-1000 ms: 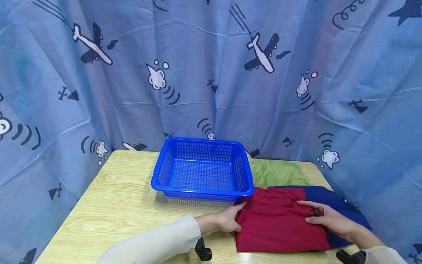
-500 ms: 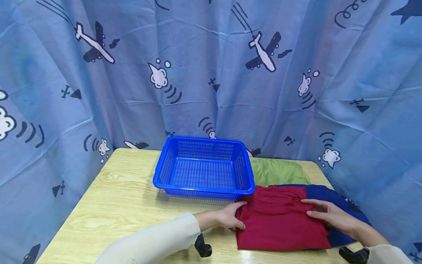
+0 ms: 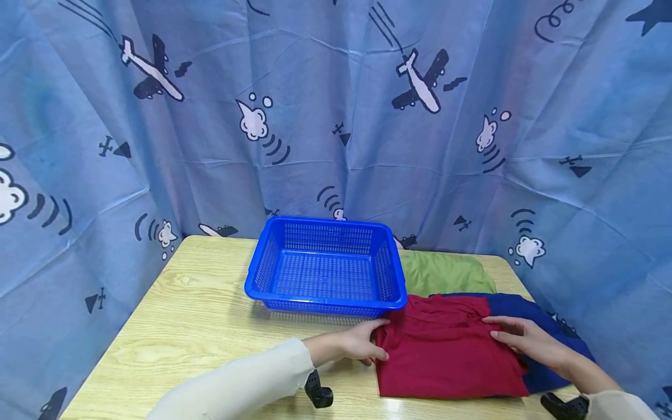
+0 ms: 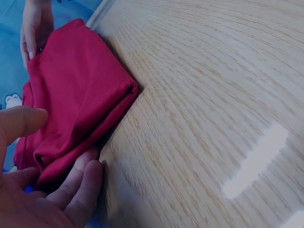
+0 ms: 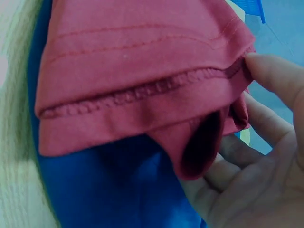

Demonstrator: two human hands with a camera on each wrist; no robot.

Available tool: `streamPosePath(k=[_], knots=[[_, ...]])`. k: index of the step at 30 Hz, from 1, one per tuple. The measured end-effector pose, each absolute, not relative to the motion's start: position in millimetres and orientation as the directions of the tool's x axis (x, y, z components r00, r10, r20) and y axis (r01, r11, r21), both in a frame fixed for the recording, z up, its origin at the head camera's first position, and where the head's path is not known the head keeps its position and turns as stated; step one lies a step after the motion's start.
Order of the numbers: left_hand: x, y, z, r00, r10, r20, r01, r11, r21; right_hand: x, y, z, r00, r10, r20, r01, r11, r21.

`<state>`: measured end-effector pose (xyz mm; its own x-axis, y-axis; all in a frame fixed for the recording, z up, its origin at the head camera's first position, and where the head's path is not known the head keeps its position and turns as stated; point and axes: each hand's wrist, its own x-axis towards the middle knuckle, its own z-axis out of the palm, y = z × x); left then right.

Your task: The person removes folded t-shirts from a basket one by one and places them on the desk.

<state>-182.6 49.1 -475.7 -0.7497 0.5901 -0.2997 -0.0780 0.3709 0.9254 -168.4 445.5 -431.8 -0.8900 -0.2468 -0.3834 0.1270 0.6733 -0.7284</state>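
A folded red garment (image 3: 446, 356) lies at the right front of the table, partly over a dark blue garment (image 3: 548, 364). At its left edge is my left hand (image 3: 358, 343). The left wrist view shows the thumb (image 4: 26, 122) apart from the fingers (image 4: 83, 183), which touch the lower fold beside the table. On the opposite edge my right hand (image 3: 535, 344) pinches the red cloth. In the right wrist view its thumb (image 5: 273, 76) lies at the stitched hem, with the other fingers below. Part of those fingers is hidden by the cloth.
A blue mesh basket (image 3: 325, 304) stands just behind the red garment's left corner. Beside it at the back right lies a green cloth (image 3: 443, 273). The wooden table (image 3: 199, 326) ends against a blue printed curtain (image 3: 315, 146).
My left hand has drawn back very slightly to the left at the garment's edge. The right hand stays at its edge, and the red garment lies nearly the same.
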Motion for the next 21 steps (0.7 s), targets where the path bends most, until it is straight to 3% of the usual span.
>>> streamPosePath(k=[7,21], knots=[[-182,45,-477,-0.750,0.593,-0.293,-0.073,0.366,0.928,-168,442,-428,-0.920,-0.168,-0.354,0.127,0.728,-0.674],[-183,35,-479,-0.742,0.612,-0.273,-0.096,0.306,0.947,-164,433,-425,-0.967,-0.170,-0.190,-0.013,0.777,-0.629]])
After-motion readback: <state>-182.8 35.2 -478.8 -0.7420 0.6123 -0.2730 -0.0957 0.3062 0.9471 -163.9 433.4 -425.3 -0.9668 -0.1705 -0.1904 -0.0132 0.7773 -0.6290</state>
